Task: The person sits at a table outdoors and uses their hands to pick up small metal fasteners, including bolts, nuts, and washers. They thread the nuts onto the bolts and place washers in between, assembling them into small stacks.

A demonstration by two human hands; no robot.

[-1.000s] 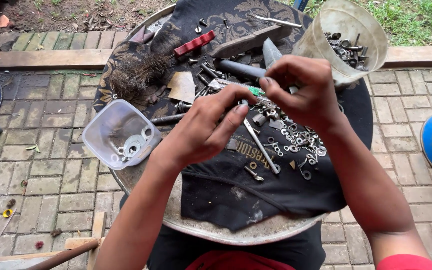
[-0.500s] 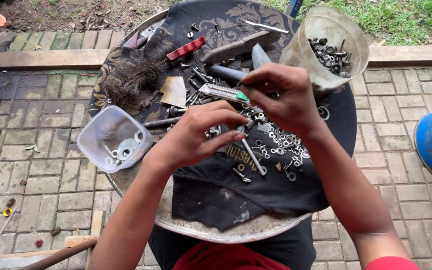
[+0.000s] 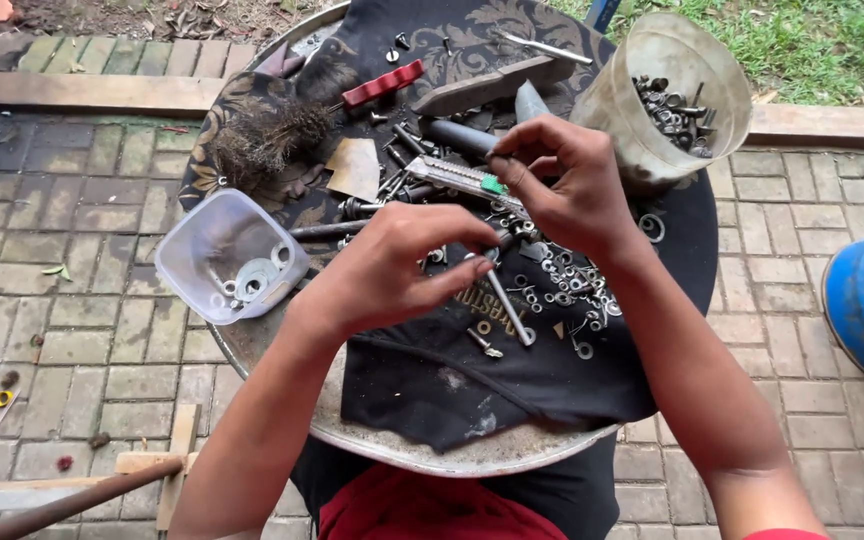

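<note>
Hardware everywhere: washers and nuts [image 3: 564, 283] litter a black cloth [image 3: 472, 385] on the round metal bench [image 3: 422, 450]. Left hand [image 3: 392, 270] rests curled over the pile, fingertips narrow beside a long bolt [image 3: 505, 306]; can't tell if it's pinching anything. Right hand [image 3: 562, 190] pinches something tiny, too small to make out. Left sits a clear tub [image 3: 227, 255] with washers, far right a cloudy cup [image 3: 667, 95] of bolts. A wire brush [image 3: 272, 135] lies far left. Brick paving [image 3: 82, 290] all round, grass beyond.
</note>
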